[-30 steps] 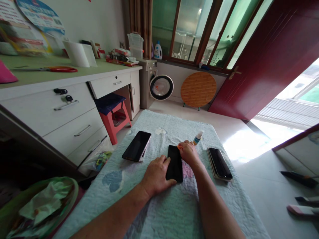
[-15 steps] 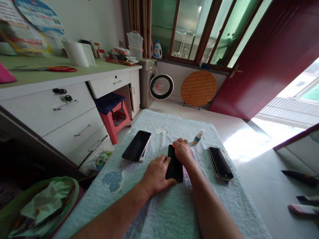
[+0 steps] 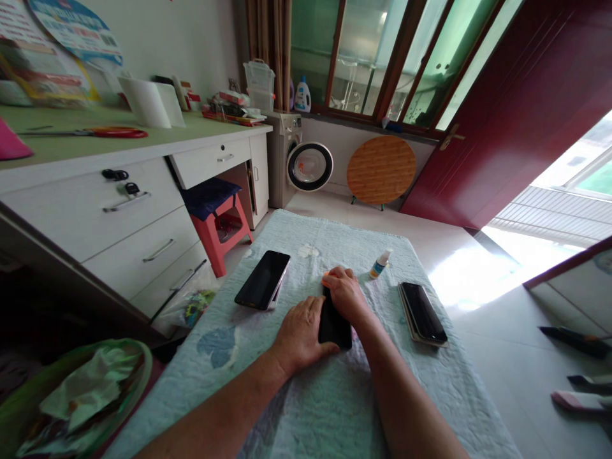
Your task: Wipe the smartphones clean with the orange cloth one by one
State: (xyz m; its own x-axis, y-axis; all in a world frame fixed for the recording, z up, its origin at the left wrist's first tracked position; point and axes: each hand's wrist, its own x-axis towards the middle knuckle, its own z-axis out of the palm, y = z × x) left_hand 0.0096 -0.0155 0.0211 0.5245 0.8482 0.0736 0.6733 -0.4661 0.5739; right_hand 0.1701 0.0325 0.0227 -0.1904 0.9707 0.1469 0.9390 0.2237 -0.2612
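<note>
A black smartphone lies on the light blue cloth covering the table. Along its left edge my left hand grips it, the thumb at the lower end. My right hand is closed over the phone's upper part, pinching a small orange thing that is mostly hidden by the fingers. To the left, another dark smartphone rests on a light-coloured object. On the right, a third smartphone lies on a pale, flat object. A small spray bottle stands beyond my right hand.
A waste bin with crumpled paper is at lower left. A red stool stands by the white desk, which holds scissors and a paper roll. Behind are a washing machine with its door open and a round wooden tabletop.
My right hand has slid slightly left across the phone's upper end with the orange thing. My left hand stays at the phone's left edge.
</note>
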